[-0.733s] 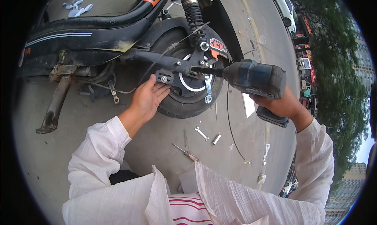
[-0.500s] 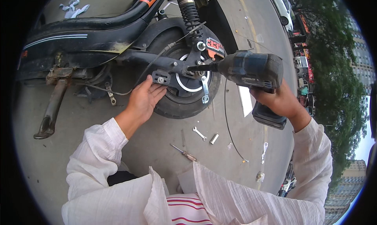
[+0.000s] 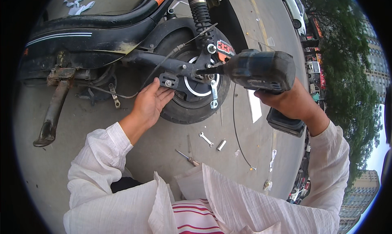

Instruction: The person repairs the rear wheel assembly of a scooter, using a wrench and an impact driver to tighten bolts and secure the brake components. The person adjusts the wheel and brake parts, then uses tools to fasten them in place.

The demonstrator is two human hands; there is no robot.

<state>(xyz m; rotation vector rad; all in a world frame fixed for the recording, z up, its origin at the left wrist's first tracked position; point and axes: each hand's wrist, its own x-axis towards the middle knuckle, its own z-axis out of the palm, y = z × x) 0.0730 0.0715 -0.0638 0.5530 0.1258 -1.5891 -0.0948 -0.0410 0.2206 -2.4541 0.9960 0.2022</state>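
Note:
My right hand (image 3: 288,97) is wrapped round the handle of a dark cordless impact wrench (image 3: 261,70). Its long socket (image 3: 210,71) points left and meets the axle area of the scooter's rear wheel (image 3: 192,111). Opposite, my left hand (image 3: 148,105) has its fingers stretched out against a slotted metal bracket (image 3: 168,81) beside the hub, thumb at the bracket's edge. A silver brake lever arm (image 3: 213,94) hangs below the socket. From the swingarm (image 3: 151,62) a cable runs past my left fingers; the socket's very tip is hard to make out.
On the ground lie an open-ended wrench (image 3: 206,139), a metal socket (image 3: 221,145), a screwdriver (image 3: 188,157) and a loose black cable (image 3: 238,132). The kickstand (image 3: 53,115) juts out at left. A coil-spring shock absorber (image 3: 200,17) rises above the wheel. White cloth (image 3: 79,5) lies far left.
My right hand and the rear of the impact wrench have shifted slightly right, the battery end swinging outward. The left hand stays at the bracket. The view has moved a little.

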